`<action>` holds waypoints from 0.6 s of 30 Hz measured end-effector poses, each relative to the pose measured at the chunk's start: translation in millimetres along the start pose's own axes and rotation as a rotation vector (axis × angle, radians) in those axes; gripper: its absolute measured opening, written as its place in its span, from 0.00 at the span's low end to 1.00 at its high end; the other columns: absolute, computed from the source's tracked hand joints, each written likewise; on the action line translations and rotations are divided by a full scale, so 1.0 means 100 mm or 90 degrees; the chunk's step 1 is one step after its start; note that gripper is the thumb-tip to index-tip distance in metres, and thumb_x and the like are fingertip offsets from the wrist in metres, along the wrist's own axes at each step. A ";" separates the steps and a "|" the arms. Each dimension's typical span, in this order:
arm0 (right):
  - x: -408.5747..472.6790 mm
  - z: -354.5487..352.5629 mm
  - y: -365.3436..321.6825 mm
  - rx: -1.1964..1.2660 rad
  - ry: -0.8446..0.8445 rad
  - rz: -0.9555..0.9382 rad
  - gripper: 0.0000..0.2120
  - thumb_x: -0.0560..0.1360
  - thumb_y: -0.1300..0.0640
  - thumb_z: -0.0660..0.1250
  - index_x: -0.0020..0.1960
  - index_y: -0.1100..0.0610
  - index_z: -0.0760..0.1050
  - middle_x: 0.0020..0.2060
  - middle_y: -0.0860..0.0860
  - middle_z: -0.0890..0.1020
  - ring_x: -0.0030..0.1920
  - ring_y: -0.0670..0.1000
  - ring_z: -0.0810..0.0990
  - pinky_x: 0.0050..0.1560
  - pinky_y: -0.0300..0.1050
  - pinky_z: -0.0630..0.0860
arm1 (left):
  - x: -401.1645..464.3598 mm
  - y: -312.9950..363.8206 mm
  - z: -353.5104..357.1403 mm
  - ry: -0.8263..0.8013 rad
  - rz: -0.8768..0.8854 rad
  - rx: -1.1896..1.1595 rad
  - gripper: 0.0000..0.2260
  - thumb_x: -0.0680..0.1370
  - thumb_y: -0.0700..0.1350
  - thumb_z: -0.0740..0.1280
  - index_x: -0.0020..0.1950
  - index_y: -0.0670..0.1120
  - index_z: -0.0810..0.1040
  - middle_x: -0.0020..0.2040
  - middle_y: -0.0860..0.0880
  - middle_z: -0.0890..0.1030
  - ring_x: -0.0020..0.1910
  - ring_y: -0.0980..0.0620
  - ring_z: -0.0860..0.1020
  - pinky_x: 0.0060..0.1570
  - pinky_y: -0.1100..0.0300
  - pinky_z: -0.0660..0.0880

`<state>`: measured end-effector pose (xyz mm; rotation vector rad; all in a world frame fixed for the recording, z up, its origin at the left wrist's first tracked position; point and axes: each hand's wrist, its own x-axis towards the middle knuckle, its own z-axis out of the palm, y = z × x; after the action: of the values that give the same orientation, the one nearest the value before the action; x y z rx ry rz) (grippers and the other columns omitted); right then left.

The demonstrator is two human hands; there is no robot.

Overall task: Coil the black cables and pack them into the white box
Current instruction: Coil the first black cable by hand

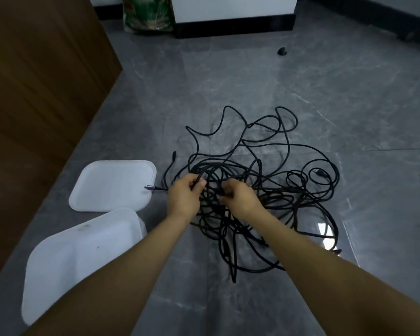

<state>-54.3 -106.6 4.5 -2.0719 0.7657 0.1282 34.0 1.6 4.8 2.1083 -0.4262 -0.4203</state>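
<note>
Down on the floor (349,93), the cables (264,170) sprawl in a loose tangle right of centre, loops reaching farthest away from the person and off to the right. Both hands are in the near-left part of the heap, the left hand (183,196) just beside the right hand (238,197), strands running between them. A plug (152,188) pokes out leftward from the pile, its tip over the edge of the lid (112,185). The lid lies flat, left of the cables; the box (78,258) sits nearer the person, touching the lid's near edge. A panel (34,93) stands along the left. Far back, a bag (147,14) leans left of a cabinet (233,18). A small object (282,51) sits behind the cables, well apart.
</note>
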 end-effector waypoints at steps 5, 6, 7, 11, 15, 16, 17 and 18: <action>-0.11 -0.19 0.07 0.015 0.045 0.002 0.08 0.76 0.59 0.66 0.54 0.58 0.74 0.47 0.52 0.78 0.47 0.51 0.77 0.47 0.41 0.72 | 0.07 -0.01 -0.16 0.048 -0.066 -0.106 0.03 0.79 0.43 0.64 0.47 0.46 0.77 0.41 0.47 0.79 0.46 0.46 0.79 0.54 0.44 0.77; -0.13 -0.27 0.11 -0.002 0.056 0.006 0.06 0.76 0.59 0.65 0.53 0.58 0.74 0.45 0.51 0.78 0.46 0.51 0.77 0.46 0.43 0.73 | 0.07 0.00 -0.19 0.061 -0.062 -0.106 0.04 0.79 0.43 0.64 0.46 0.46 0.77 0.40 0.47 0.79 0.45 0.46 0.78 0.54 0.43 0.77; -0.15 -0.35 0.16 -0.024 0.064 0.015 0.04 0.77 0.59 0.65 0.51 0.57 0.73 0.43 0.51 0.78 0.45 0.52 0.77 0.46 0.44 0.74 | 0.08 0.02 -0.22 0.068 -0.058 -0.108 0.04 0.79 0.43 0.64 0.45 0.46 0.76 0.40 0.47 0.79 0.44 0.46 0.78 0.54 0.43 0.77; -0.29 -0.56 0.29 -0.122 0.076 0.047 0.02 0.76 0.61 0.64 0.45 0.57 0.72 0.40 0.53 0.78 0.44 0.55 0.78 0.46 0.49 0.76 | 0.04 0.09 -0.20 0.043 -0.077 -0.134 0.05 0.80 0.43 0.62 0.45 0.47 0.75 0.40 0.47 0.78 0.41 0.48 0.75 0.53 0.46 0.77; -0.41 -0.60 0.33 -0.149 0.069 0.027 0.03 0.76 0.62 0.63 0.44 0.56 0.72 0.37 0.50 0.77 0.41 0.51 0.78 0.42 0.45 0.75 | -0.07 0.17 -0.06 -0.167 -0.142 -0.107 0.03 0.78 0.45 0.66 0.46 0.48 0.73 0.45 0.48 0.76 0.43 0.53 0.74 0.42 0.57 0.75; -0.43 -0.61 0.32 -0.147 0.072 0.021 0.04 0.76 0.63 0.63 0.45 0.56 0.73 0.35 0.48 0.77 0.38 0.47 0.77 0.39 0.42 0.73 | -0.11 0.18 0.01 -0.215 -0.149 -0.080 0.04 0.77 0.47 0.67 0.47 0.48 0.74 0.46 0.50 0.76 0.45 0.53 0.75 0.44 0.59 0.74; -0.45 -0.61 0.31 -0.148 0.074 0.018 0.04 0.76 0.63 0.63 0.45 0.56 0.73 0.34 0.46 0.77 0.36 0.44 0.75 0.36 0.40 0.72 | -0.15 0.20 0.08 -0.236 -0.151 -0.058 0.05 0.77 0.48 0.68 0.49 0.48 0.75 0.46 0.51 0.77 0.48 0.54 0.75 0.48 0.59 0.73; -0.47 -0.62 0.31 -0.154 0.075 0.014 0.04 0.76 0.63 0.63 0.45 0.56 0.73 0.34 0.45 0.77 0.36 0.44 0.75 0.36 0.40 0.71 | -0.17 0.21 0.15 -0.231 -0.149 -0.050 0.05 0.76 0.48 0.68 0.49 0.48 0.76 0.47 0.51 0.78 0.49 0.53 0.76 0.50 0.60 0.72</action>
<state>-121.0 -145.6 35.9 -2.3173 0.8803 0.1159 8.8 -12.7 17.1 2.0128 -0.3625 -0.9495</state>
